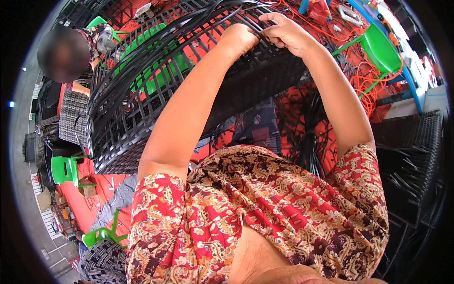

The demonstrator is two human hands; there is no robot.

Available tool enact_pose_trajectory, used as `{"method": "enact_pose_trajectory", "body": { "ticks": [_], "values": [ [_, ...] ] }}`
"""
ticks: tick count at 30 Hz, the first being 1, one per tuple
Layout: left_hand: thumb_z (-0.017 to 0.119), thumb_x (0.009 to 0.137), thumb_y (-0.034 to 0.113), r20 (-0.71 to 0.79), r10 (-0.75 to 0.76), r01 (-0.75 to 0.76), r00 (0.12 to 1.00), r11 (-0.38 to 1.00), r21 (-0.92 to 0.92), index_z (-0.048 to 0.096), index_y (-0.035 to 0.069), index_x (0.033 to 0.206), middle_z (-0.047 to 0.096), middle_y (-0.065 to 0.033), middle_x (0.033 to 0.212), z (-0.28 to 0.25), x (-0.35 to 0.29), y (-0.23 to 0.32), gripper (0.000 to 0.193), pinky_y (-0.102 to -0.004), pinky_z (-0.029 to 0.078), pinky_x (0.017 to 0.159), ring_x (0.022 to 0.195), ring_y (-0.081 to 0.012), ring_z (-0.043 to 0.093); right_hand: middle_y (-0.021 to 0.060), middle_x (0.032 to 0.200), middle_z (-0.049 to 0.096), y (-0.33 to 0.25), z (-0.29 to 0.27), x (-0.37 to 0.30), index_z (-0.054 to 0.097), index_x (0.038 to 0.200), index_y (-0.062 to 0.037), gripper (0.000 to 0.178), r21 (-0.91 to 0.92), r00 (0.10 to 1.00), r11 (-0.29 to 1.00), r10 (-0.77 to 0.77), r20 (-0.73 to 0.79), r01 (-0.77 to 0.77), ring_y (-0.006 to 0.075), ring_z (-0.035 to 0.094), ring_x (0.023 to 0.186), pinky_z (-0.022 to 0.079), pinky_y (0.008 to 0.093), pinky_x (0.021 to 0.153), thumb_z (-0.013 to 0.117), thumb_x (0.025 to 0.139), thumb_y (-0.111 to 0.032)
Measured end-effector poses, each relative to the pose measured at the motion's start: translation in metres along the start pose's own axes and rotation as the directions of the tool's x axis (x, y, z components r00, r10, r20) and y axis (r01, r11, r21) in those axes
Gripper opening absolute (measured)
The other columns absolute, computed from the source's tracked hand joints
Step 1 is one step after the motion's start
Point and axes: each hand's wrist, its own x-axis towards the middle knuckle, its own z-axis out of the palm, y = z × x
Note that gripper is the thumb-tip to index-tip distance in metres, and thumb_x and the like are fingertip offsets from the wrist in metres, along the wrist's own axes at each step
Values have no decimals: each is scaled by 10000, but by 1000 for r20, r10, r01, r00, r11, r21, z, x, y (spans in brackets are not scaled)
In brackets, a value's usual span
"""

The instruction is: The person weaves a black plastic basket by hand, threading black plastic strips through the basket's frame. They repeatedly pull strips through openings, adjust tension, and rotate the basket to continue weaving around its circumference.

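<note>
A large piece of black woven furniture [130, 135] lies tilted before me, its open lattice made of flat plastic strips. Long loose black strips [189, 21] sweep across its top in a bundle. At the far edge of the weave, my left hand [240, 39] is closed, its fingers curled down onto a strip. Just to its right, my right hand [287, 36] pinches among the strips, with one finger stretched toward the left. The exact strip ends between my fingers are partly hidden.
Another person [97, 40] works at the far left beside a grey woven piece [74, 116]. Green plastic chairs [380, 49] stand around, with tangled orange tubing [371, 87] at the right. More black woven furniture [411, 161] with protruding strips is at my right, on red floor covering [101, 201].
</note>
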Motion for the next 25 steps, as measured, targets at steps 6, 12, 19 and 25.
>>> {"method": "enact_pose_trajectory", "body": {
  "ticks": [6,12,19,25],
  "values": [
    [667,706,209,2,117,-117,993,990,73,703,75,816,664,-103,700,-4,1,-14,177,-319,496,625,635,-195,638,22,615,531,-22,6,3,475,1220,-154,447,-726,997,685,7,83,56,98,518,542,403,263,475,569,796,-47],
    [660,801,211,-14,261,-248,965,930,271,676,27,905,623,-20,692,-8,-4,28,212,-263,437,475,489,-108,538,4,651,568,-29,-37,10,483,1186,-136,436,-602,998,797,-3,67,43,66,494,540,373,227,473,600,778,-35],
    [689,749,121,34,102,-99,994,993,-71,671,16,840,575,-14,639,13,23,8,140,-242,388,449,501,-84,497,68,775,647,-30,-38,4,486,1229,-88,459,-505,994,862,-19,-108,-38,94,551,555,387,223,448,631,794,-69],
    [647,674,265,-84,-22,39,996,979,199,718,70,800,689,-120,755,13,23,19,243,-320,506,713,731,-220,670,48,761,620,-25,-28,13,486,1236,-141,453,-632,994,768,61,-88,-103,106,592,571,393,235,425,616,808,-70]
  ]
}}
